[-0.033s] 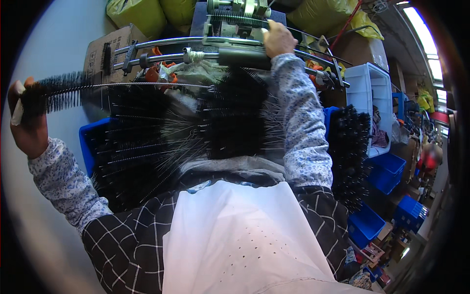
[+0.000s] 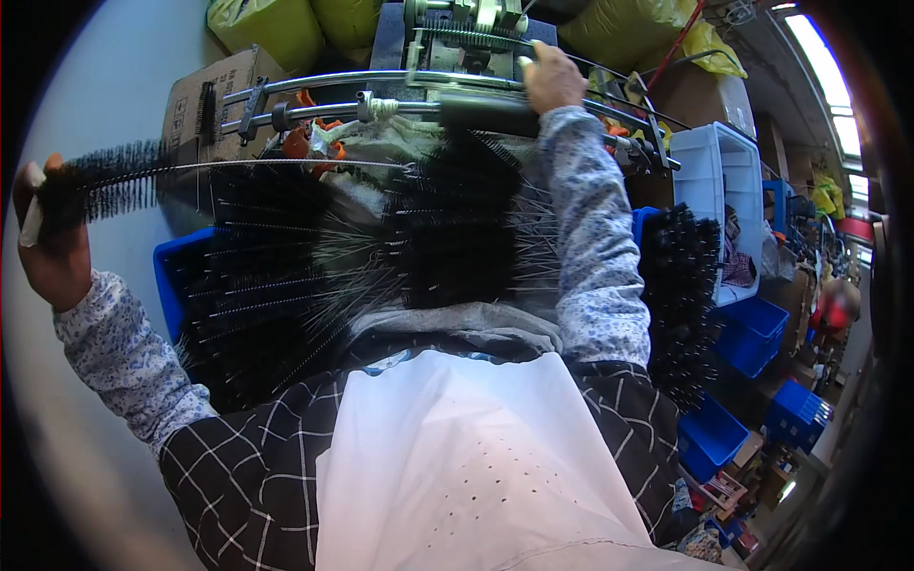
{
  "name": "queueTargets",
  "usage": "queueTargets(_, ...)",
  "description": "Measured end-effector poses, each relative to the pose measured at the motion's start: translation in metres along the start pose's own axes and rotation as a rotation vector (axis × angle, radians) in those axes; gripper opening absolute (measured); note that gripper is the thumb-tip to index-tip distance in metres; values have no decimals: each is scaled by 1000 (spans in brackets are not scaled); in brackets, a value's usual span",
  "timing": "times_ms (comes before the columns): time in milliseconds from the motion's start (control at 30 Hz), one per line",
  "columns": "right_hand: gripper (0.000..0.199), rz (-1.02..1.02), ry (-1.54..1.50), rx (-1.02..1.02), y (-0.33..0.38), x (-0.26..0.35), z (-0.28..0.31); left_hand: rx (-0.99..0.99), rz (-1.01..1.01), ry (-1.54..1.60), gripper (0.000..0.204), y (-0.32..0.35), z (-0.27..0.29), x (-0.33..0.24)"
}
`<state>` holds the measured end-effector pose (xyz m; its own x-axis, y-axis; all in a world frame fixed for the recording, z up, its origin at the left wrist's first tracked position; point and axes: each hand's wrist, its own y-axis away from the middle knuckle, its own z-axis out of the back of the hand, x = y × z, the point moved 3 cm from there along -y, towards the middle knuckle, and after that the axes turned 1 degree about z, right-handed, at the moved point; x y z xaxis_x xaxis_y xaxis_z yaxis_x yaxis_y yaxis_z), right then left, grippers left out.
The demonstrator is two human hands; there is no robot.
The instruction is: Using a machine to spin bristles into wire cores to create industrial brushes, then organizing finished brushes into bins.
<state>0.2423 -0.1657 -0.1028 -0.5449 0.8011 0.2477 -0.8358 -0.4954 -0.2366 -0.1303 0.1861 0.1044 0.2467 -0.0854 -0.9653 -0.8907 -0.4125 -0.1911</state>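
At the far left, my left hand (image 2: 59,243) is closed round the bristled end of a black twisted-wire brush (image 2: 124,181). Its bare wire stem stretches right, ending in a small loop above other brushes. My right hand (image 2: 554,81) is up at the metal machine (image 2: 471,59), fingers curled at the wire rod of another dark brush (image 2: 466,38) that lies across it. The exact grip there is partly hidden by the hand. Below the machine's steel rails (image 2: 333,84) lies a large heap of black wire brushes (image 2: 457,219), fanned out before my lap.
A blue bin (image 2: 181,276) stands left of the heap; more black brushes (image 2: 681,295) rise at its right. A white crate (image 2: 700,176), blue bins (image 2: 752,338) and a cardboard box (image 2: 181,114) flank the machine. Yellow-green sacks (image 2: 267,38) sit behind.
My right hand has shifted slightly right, together with the brush at the machine and the dark roller below it. My left hand and its brush have hardly moved.
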Motion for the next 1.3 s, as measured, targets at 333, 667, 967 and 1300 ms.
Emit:
queueTargets(333, 37, -37, -22, 121, -30, -131, 32, 23, 24, 96, 36, 5, 10, 10)
queueTargets(667, 26, -66, -556, 511, 8, -145, 113, 341, 93, -101, 43, -42, -131, 109)
queueTargets(967, 38, 346, -943, 512, 84, 74, 108, 521, 63, 32, 30, -51, -236, 163)
queueTargets(1300, 32, 182, 186, -51, 18, -28, 43, 675, 698, -1459, 43, 36, -77, 152)
